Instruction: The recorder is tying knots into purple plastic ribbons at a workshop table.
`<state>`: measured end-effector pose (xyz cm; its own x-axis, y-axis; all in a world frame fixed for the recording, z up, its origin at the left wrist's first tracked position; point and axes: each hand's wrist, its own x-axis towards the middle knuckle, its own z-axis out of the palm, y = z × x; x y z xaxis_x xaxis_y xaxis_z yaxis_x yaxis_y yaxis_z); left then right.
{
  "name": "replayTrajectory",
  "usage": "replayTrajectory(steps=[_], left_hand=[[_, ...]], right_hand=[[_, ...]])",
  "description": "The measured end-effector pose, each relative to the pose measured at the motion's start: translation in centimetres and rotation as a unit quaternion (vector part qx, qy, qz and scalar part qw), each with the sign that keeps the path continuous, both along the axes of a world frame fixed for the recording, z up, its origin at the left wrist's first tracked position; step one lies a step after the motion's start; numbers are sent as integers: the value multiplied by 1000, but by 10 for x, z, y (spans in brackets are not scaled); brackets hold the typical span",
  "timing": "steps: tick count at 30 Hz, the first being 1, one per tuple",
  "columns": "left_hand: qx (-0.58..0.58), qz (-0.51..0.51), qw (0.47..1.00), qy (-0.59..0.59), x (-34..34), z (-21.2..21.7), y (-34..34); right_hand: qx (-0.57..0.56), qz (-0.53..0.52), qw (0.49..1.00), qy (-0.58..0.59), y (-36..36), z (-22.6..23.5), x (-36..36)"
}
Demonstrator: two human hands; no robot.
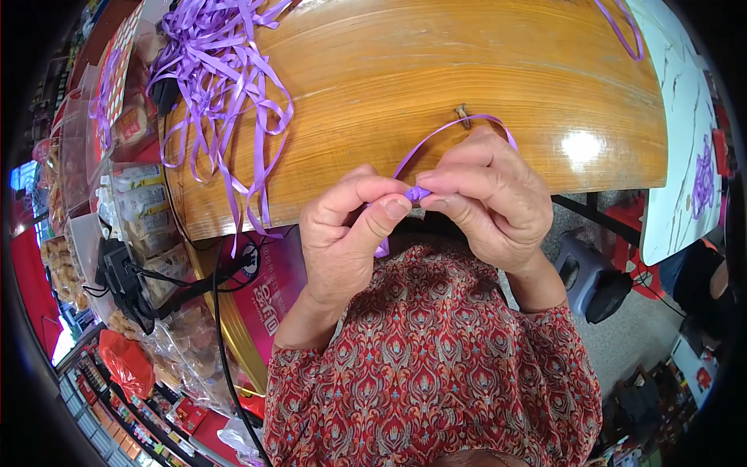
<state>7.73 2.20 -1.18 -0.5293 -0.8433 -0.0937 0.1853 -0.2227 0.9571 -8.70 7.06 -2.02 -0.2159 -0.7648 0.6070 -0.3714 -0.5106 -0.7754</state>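
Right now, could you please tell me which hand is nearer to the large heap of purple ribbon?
The left hand: it is below and right of the ribbon heap in the picture, while the right hand is farther right.

A narrow, glossy purple ribbon (417, 193), viewed from my remote seat, sits crumpled into a small folded bundle pinched between my fingertips (397, 208), one strand arching beyond it and curving down at right, a short piece showing at lower left.
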Motion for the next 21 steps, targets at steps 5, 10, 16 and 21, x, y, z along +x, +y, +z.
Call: replayTrajectory(steps=[5,10,16,21], left_hand=[[19,0,1000,25,-1,0,-2],[0,-7,1000,-4,-1,2,-2],[-11,-21,1000,-6,2,-1,-2],[-21,-17,1000,-15,3,0,-1]], right_hand=[[-1,-4,1000,-6,1,0,-2],[-3,-6,1000,-2,3,2,-2],[-5,-14,999,46,3,5,-4],[5,-2,996,90,3,11,-8]])
